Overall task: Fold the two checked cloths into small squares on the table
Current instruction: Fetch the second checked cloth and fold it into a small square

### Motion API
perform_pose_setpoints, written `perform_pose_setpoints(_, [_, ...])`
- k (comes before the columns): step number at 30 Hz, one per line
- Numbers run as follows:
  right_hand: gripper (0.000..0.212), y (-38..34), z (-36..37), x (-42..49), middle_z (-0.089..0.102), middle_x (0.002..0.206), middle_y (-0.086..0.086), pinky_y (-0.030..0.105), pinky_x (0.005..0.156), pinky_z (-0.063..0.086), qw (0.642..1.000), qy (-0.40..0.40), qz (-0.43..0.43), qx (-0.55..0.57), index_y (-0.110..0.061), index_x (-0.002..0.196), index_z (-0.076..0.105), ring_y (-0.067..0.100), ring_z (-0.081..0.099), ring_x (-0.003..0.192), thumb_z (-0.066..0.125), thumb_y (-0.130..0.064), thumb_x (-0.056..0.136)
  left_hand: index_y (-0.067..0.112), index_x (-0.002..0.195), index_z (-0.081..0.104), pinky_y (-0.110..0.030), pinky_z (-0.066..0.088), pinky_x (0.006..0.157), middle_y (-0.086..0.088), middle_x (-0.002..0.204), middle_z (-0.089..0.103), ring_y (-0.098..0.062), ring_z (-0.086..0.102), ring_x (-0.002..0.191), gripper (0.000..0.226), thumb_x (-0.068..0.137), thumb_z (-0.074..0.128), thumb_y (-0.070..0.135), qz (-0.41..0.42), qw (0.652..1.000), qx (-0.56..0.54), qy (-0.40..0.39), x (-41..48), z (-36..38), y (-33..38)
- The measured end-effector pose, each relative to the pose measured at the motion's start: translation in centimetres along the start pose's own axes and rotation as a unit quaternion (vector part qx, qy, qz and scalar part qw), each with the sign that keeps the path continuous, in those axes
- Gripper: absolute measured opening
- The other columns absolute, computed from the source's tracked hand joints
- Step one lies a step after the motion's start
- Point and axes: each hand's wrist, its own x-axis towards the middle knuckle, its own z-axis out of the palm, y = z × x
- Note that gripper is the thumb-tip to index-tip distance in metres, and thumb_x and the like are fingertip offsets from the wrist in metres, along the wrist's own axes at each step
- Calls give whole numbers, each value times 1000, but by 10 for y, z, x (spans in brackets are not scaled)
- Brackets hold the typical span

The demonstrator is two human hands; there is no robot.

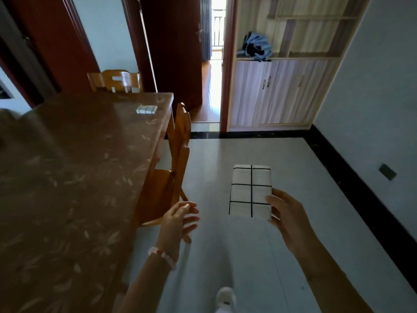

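Note:
My right hand [284, 212] grips a white cloth with black checks [250, 190], folded into a flat rectangle and held in the air above the floor, to the right of the table [74, 168]. My left hand [179, 219] hovers open beside the table's right edge, fingers apart, holding nothing; a bead bracelet sits on its wrist. A second small white folded cloth [146, 109] lies on the far part of the brown leaf-patterned table top. Its pattern is too small to tell.
A wooden chair [173, 177] is pushed in at the table's right side, another chair [115, 81] stands at the far end. An open doorway [209, 64] and a cabinet with shelves [282, 86] are ahead. Pale tiled floor [259, 256] lies to the right.

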Motion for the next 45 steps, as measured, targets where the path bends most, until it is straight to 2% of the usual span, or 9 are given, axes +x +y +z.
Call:
perform_pose_setpoints(10, [18,-63,43,214,69,94,6,26,63,50,997,-69,-4,-38,-16,100,65,19,65,82,56,-7,88,7,86,60,-31,49,69,-11,84,62,-22,60,78,24,97,39,12,22,998,-35,56,177,71,71])
perform_pose_setpoints(13, [18,-86,69,276,69,94,8,31,71,52,995,-86,-11,-47,-16,100,66,21,64,82,58,-7,86,6,92,60,-29,50,68,-12,88,63,-23,61,81,22,97,39,13,37,996,-29,70,229,80,100])
perform_pose_setpoints(17, [24,-108,104,348,67,104,17,42,84,51,990,-128,-17,-64,-15,108,65,33,63,96,59,-11,86,6,93,59,-31,51,70,-11,86,63,-22,61,79,20,96,40,12,41,993,-49,101,288,84,130])
perform_pose_setpoints(27, [19,-157,193,535,70,91,5,19,56,52,957,-283,-11,-60,-14,103,65,20,66,82,54,-7,89,10,93,62,-40,49,86,-10,93,66,-26,63,91,20,95,43,17,70,971,-59,220,445,108,176])
perform_pose_setpoints(31, [20,-177,236,614,69,93,5,19,55,52,940,-333,2,-78,-15,102,66,22,65,85,55,-6,89,3,108,57,-42,50,87,-19,110,63,-31,61,99,23,96,43,16,49,961,-74,261,521,117,197])
perform_pose_setpoints(35, [19,-192,288,673,68,96,5,22,60,52,915,-386,29,-114,-21,95,65,21,63,89,53,-6,90,7,103,61,-33,51,71,-14,105,66,-24,64,92,20,92,50,20,65,944,-166,278,578,134,222])
perform_pose_setpoints(41, [22,-188,365,727,71,90,7,32,70,54,875,-451,44,-171,-19,90,70,20,66,83,55,-3,87,12,115,58,-45,47,94,-8,112,67,-26,61,106,33,91,51,33,88,942,-187,265,634,130,239])
perform_pose_setpoints(43, [21,-180,392,742,71,89,8,29,65,54,858,-477,52,-185,-17,92,70,19,66,78,54,-3,87,12,115,59,-41,51,88,-8,108,68,-24,64,102,31,91,53,30,84,929,-188,308,653,119,244])
perform_pose_setpoints(45, [19,-171,419,757,70,88,7,24,60,51,843,-495,65,-201,-13,98,68,17,65,75,54,-5,88,11,111,61,-34,54,73,-10,105,69,-25,65,97,26,89,57,24,77,905,-198,369,674,105,245])
